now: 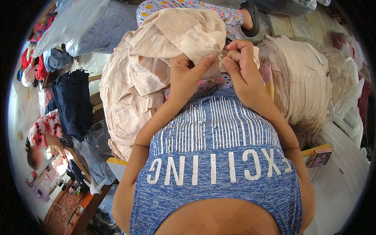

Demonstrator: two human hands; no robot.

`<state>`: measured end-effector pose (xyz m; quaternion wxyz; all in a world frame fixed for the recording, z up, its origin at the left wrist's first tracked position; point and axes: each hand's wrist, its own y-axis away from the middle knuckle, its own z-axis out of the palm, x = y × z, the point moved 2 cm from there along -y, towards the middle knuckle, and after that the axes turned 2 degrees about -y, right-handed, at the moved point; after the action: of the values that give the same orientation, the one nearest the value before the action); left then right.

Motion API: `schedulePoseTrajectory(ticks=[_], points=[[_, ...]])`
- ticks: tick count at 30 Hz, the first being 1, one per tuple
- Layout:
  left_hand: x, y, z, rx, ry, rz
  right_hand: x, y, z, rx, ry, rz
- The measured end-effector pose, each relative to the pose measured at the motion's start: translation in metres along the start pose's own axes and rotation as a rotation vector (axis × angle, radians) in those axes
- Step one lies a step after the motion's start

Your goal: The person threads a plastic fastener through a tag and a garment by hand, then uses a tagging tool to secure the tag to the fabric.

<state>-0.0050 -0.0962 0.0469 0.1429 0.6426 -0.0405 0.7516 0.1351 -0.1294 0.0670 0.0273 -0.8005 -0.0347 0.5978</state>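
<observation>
Rightward of beige garment (188, 31), cloth stack (303, 80)

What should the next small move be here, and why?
Perhaps draw the right hand slightly aside, with the left hand anchoring the cream garment: the left grips bunched cloth, and the right hand's curled fingers sit close beside that grip.

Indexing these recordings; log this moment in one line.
left hand: holds cream garment; right hand: close beside it, contact unclear; nearby: folded cream stack
</observation>
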Motion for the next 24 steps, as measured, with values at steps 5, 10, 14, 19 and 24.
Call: schedulePoseTrajectory(ticks=[5,10,14,19,24], points=[[0.0027,0.0028,0.0017,0.007,-0.085,0.022,0.0023,0.0001,0.0070,0.051,0.076,-0.002],[-0.0007,0.0046,0.0011,0.021,-0.098,0.054,0.0037,0.0005,0.0080,0.068,0.084,-0.013],[0.0025,0.0059,0.0040,0.034,-0.122,0.077,0.0028,0.0002,0.0083,0.079,0.097,-0.009],[0.0044,0.0072,0.0042,0.008,-0.147,0.085,0.0009,0.0005,0.0084,0.088,0.113,-0.019],[0.0051,0.0069,0.0060,0.020,-0.122,0.091,-0.0013,0.0008,0.0080,0.088,0.160,-0.036]])
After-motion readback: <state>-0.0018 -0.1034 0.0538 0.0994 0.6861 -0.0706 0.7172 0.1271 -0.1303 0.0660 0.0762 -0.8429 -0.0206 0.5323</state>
